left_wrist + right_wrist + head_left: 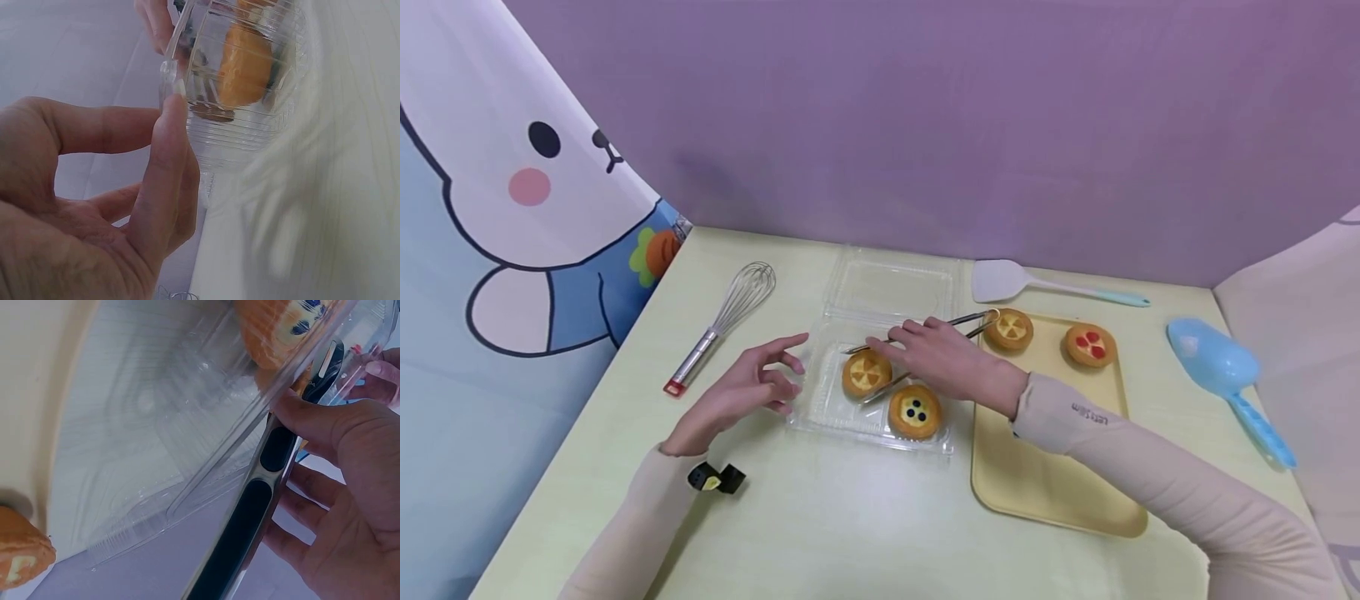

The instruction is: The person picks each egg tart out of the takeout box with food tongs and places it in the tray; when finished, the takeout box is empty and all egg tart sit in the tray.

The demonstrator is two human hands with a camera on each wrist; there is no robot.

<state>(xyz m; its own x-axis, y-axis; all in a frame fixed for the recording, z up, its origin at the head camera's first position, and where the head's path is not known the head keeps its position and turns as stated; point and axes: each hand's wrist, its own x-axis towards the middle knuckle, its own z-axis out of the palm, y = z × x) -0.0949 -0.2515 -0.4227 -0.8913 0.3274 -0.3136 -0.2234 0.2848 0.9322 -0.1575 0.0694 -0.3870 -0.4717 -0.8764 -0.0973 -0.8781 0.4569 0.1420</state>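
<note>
My right hand [936, 358] holds metal tongs [275, 450] with dark grip pads. Their two tips lie on either side of a tart with triangular orange pieces [867, 373], inside a clear plastic container [831, 408]. A tart with blueberries [915, 412] sits beside it, at the container's near right corner. The container's clear lid [891, 279] lies folded back behind it. At the container's left edge is my left hand [741, 387], fingers loosely bent and spread. In the left wrist view its fingertips [172, 115] appear to touch the rim.
To the right is a yellow tray [1037, 467] carrying another orange-topped tart [1009, 330] and a tart with red pieces [1090, 345]. A spatula [1003, 281] lies behind it, a blue scoop [1217, 358] at far right. A whisk [722, 325] rests on the left.
</note>
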